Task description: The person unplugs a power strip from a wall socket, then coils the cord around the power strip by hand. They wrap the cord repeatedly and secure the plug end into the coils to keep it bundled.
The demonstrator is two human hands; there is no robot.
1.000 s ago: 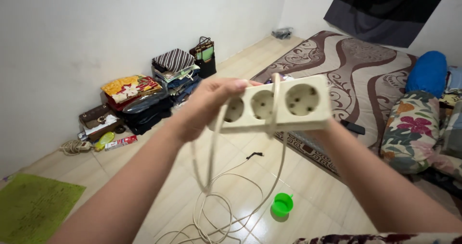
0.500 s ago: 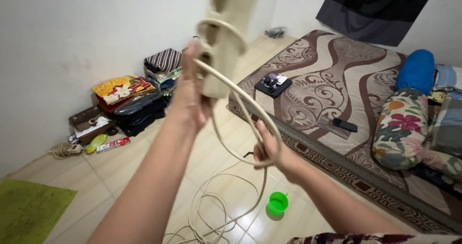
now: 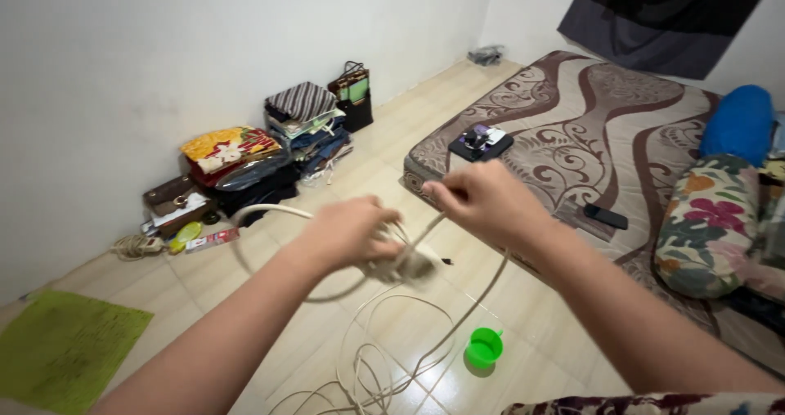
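Cream floor tiles (image 3: 245,292) fill the lower view, with a patterned brown-and-beige mattress (image 3: 589,129) to the right and stacks of folded clothes (image 3: 270,149) along the white wall.

Change noted: half a second ago my left hand had the cream plastic three-socket power strip raised high, near the top of view, and my right hand hung lower with a loop of its cable. Now both hands are down and close together at mid-height. The cream plastic three-socket power strip (image 3: 409,264) is a blurred pale mass just under my left hand (image 3: 347,235); its sockets cannot be made out.

Grip: left hand closed around the strip's end, fingers curled over it. Right hand (image 3: 482,202) pinched on the cream round power cable (image 3: 270,212), which runs taut from that hand down to the strip. One loop arcs out to the left of my left hand; the slack lies in loose coils on the tiles below.

Judgement: the lowering and the fresh loop suggest another turn of cable is going around the strip body; much cable remains on the floor.

Nearby: small green plastic cup (image 3: 482,347) on the tiles, apart from the coils.
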